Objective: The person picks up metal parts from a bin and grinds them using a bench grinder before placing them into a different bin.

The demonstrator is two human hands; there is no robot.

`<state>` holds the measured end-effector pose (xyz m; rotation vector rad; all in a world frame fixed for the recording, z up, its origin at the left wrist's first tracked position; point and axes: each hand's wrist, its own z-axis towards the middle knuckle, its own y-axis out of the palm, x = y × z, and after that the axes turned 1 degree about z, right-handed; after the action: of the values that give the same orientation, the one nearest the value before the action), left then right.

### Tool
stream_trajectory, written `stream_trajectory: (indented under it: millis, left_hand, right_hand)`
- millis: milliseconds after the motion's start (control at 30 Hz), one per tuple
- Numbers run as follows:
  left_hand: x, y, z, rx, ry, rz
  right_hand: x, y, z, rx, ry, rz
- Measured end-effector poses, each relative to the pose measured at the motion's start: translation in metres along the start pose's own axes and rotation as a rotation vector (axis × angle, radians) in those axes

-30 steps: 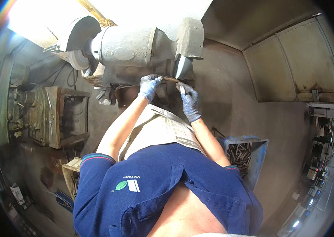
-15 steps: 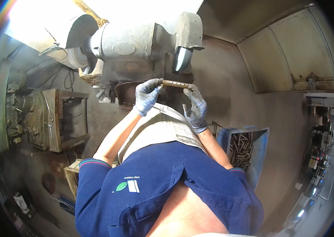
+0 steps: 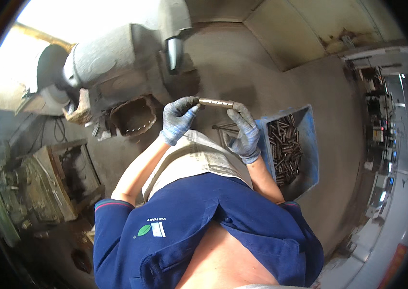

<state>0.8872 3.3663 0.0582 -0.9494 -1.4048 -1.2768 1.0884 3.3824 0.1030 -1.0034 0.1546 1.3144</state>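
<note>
A short, slim metal bar (image 3: 216,103) with a row of bright slots along its side is held level in front of me. My left hand (image 3: 179,120), in a worn grey-blue glove, pinches its left end between thumb and fingers. My right hand (image 3: 244,131), gloved alike, grips the right end with its fingers, the thumb standing apart below. The bar is just below and right of a bench grinder (image 3: 102,55), touching no part of it. The grinder's right wheel (image 3: 175,52) shows beneath its guard.
Close by my right forearm stands a blue crate (image 3: 315,159) with many similar dark metal pieces (image 3: 286,149). A rusty open container (image 3: 134,118) sits below the grinder. To the left is an old machine on a frame (image 3: 40,185). Shelving with clutter (image 3: 382,125) lines the far right.
My view has turned to the right: the grinder has shifted left in it, and the crate shows more fully. Both hands keep hold of the bar in nearly the same pose.
</note>
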Motion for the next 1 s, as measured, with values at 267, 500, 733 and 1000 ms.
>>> stream_trajectory:
  millis: [267,500,733,1000]
  left_hand:
    - [-0.069,-0.009,-0.012,-0.115,-0.255,0.145]
    - [-0.095,-0.008,-0.07,-0.037,-0.587,0.234]
    - [-0.055,0.011,-0.112,0.049,-0.201,0.811]
    - [-0.034,-0.045,-0.192,0.251,-0.492,0.737]
  right_hand:
    - [0.029,-0.11,-0.081,0.147,0.199,-0.253]
    - [0.065,-0.164,-0.129,0.23,0.5,-0.542]
    - [0.051,-0.054,-0.06,-0.052,0.17,0.088]
    - [0.013,0.014,-0.053,-0.498,0.121,0.306]
